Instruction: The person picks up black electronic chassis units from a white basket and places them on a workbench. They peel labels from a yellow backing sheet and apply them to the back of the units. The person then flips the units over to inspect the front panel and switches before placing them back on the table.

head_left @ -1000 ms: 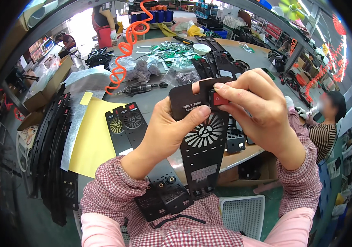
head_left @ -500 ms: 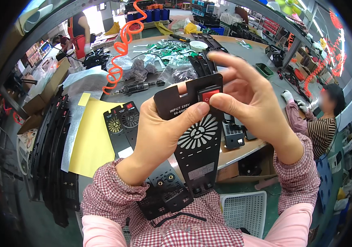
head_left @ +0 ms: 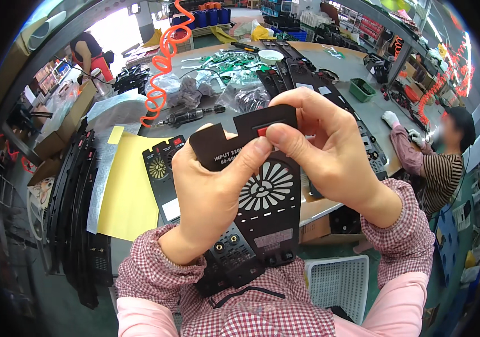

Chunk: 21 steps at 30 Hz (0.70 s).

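Observation:
Upright in front of me is a long black metal panel (head_left: 274, 220) with a round fan-vent cutout; its lower end reaches my lap. My left hand (head_left: 203, 194) grips the panel's upper left part, thumb across the front. At the upper right, my right hand (head_left: 335, 151) has its thumb pressed against a red rocker switch (head_left: 262, 131) seated at the panel, and its other fingers curl over the top edge and behind. Thumb and fingers hide most of the switch. Below my left wrist sits a black perforated piece (head_left: 230, 253) with two brass-coloured round fittings.
Left on the table are a yellow sheet (head_left: 125, 196), another vented panel (head_left: 161, 168) and stacked black panels (head_left: 74, 208). Behind lie a power screwdriver (head_left: 189, 116), a coiled orange hose (head_left: 161, 64) and green circuit boards (head_left: 231, 67). A gloved co-worker (head_left: 439, 163) sits right, beyond a white basket (head_left: 338, 286).
The panel's top has tipped, and both hands have shifted slightly left. My right fingers, raised and blurred before, now curl around the top edge, and less of the red switch shows.

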### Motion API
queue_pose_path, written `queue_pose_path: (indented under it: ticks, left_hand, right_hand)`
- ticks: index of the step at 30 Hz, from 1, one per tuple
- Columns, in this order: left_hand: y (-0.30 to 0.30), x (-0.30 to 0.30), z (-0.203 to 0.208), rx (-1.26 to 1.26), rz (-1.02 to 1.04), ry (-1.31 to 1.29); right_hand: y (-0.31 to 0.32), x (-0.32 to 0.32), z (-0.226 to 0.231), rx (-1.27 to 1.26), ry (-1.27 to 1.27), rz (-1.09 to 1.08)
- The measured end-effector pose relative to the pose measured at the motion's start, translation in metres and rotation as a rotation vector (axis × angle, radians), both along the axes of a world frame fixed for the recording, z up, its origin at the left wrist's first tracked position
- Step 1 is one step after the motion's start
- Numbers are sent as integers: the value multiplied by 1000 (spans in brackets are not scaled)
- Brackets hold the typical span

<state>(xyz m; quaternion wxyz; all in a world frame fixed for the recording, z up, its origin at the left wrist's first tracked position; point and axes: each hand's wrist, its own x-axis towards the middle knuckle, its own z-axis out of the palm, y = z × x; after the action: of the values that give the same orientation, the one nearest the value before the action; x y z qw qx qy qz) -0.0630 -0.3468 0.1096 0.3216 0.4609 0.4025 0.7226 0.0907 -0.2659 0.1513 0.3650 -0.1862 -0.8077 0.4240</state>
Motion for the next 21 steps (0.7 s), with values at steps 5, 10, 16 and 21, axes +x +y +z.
queue_pose_path:
  ticks: [5,10,16,21]
  left_hand:
    - [3,-7,-2,-20,-56,-55]
    - [14,-29,-11,-25,-18,-142]
    - [-22,-101,-91,-294,240,397]
    - [-147,-143,-203,-716,452,587]
  right_hand:
    - [4,-6,-15,-129,71,40]
    - [-15,12,-105,-481,14,198]
    - [-18,28,-173,-398,197,-172]
    - [18,-18,-140,-583,78,-86]
